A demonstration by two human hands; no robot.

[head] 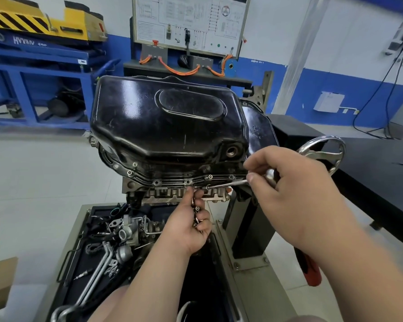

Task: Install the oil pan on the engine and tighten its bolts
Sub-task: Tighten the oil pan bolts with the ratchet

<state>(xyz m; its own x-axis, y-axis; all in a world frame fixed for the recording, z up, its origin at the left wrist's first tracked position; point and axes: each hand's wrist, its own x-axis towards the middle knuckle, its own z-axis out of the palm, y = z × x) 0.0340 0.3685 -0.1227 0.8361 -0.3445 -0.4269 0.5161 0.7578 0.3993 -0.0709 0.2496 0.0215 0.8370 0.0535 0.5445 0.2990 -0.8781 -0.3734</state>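
The black oil pan (168, 122) sits on the upturned engine (186, 195), its flange facing me with several bolts (187, 181) in the holes. My right hand (291, 182) grips a ratchet wrench (269, 175); its thin extension (228, 183) reaches left to a bolt at the flange's near edge, and its red handle end (312, 273) sticks out below my forearm. My left hand (191, 219) is cupped around several loose bolts, and its fingertips touch the flange next to the extension's tip.
A tray of engine parts, hoses and pipes (112, 235) lies below the engine on the stand. The stand's chrome handwheel (323, 151) is to the right, beside a dark table (382, 173). A blue rack (44, 73) and a wiring board (189, 24) stand behind.
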